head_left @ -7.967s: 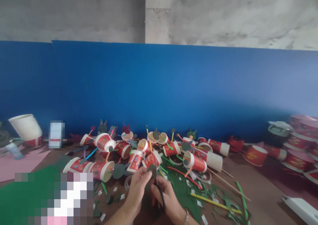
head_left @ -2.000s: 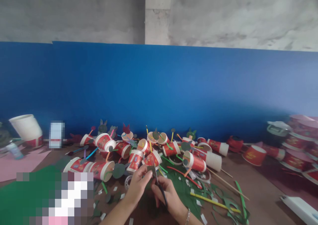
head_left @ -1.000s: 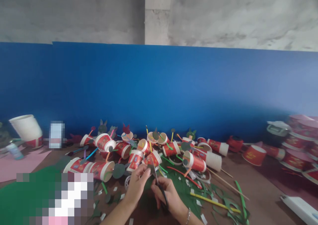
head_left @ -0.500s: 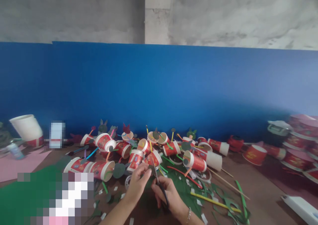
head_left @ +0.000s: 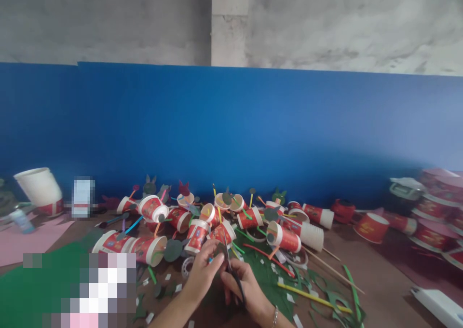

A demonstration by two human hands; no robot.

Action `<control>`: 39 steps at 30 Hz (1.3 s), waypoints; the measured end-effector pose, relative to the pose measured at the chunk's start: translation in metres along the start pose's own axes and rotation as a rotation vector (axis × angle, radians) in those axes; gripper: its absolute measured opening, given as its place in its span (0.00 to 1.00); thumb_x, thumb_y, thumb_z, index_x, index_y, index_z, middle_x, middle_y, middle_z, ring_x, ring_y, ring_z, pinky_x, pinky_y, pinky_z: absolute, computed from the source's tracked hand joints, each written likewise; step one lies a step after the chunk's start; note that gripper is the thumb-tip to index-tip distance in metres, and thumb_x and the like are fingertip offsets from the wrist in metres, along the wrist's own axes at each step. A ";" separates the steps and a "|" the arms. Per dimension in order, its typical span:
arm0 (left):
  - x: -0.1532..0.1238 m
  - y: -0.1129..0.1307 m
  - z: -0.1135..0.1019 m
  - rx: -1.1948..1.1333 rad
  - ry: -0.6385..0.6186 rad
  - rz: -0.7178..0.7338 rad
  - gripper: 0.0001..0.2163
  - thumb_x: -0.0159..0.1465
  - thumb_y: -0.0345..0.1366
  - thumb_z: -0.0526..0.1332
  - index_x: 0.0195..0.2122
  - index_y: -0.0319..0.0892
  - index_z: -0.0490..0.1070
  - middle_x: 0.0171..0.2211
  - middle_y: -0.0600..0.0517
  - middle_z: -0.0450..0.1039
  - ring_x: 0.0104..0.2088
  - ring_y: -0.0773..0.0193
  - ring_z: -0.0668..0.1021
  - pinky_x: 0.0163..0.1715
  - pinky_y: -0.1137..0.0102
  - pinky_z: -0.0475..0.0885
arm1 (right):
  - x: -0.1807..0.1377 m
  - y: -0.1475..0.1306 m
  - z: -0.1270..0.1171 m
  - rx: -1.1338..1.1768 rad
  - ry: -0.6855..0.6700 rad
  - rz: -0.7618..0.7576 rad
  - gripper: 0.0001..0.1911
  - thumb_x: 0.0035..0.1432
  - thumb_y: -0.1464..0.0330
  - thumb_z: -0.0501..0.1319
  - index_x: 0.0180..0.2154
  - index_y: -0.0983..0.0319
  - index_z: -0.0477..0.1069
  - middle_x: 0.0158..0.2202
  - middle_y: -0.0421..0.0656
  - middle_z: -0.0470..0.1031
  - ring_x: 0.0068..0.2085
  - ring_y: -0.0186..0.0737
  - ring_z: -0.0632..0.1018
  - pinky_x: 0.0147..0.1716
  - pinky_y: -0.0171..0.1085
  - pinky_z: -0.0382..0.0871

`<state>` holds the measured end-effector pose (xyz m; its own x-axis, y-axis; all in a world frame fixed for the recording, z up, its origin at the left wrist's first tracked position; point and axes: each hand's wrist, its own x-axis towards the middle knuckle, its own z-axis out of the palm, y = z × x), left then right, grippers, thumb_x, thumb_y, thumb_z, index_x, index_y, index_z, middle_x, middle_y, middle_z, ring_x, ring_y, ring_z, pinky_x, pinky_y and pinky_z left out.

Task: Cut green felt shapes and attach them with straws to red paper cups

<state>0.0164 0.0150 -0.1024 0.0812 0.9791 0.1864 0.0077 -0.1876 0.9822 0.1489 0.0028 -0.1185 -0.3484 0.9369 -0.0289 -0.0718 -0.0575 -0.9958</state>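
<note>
Scissors (head_left: pixel 231 270) with black handles are gripped in the right hand (head_left: pixel 243 289), the fingers threaded through the loops and the thin blades pointing up and away from the body. A small dark green paper piece (head_left: pixel 219 250) is pinched between the fingertips of the left hand (head_left: pixel 201 276), and the blades are set against its right edge. Both hands are held close together, low in the middle of the view, just above the brown table (head_left: pixel 376 280). A bracelet (head_left: pixel 275 315) is worn on the right wrist.

Beneath the hands a green sheet (head_left: pixel 265 275) is spread, already cut into, with curled green offcuts (head_left: pixel 336 299) trailing to the right. Small white scraps (head_left: pixel 291 297) are scattered over it, and a yellow stick (head_left: pixel 311 295) is laid across it beside a thin wooden skewer (head_left: pixel 331 266). Just beyond the hands a heap of red and white paper cups (head_left: pixel 202 222) is piled, many lying on their sides and fitted with coloured sticks and dark paper discs. Further right, a stack of white cups (head_left: pixel 313 234) is seen lying down, and red bowls (head_left: pixel 434 212) are stacked at the edge. At far left a large white tub (head_left: pixel 38 185) is tilted above pink paper (head_left: pixel 25 239). A blue panel (head_left: pixel 231 130) is set behind the table.
</note>
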 end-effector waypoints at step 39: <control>0.001 0.002 0.001 0.078 0.137 0.045 0.10 0.57 0.42 0.59 0.26 0.42 0.74 0.37 0.48 0.75 0.43 0.55 0.73 0.44 0.67 0.66 | 0.001 -0.002 -0.003 -0.026 0.022 -0.025 0.19 0.45 0.54 0.63 0.24 0.63 0.63 0.09 0.31 0.61 0.10 0.25 0.60 0.09 0.25 0.48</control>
<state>0.0179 0.0151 -0.1002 -0.0533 0.9701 0.2369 0.0845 -0.2320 0.9690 0.1515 0.0044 -0.1167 -0.3259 0.9454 -0.0057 -0.0554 -0.0251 -0.9982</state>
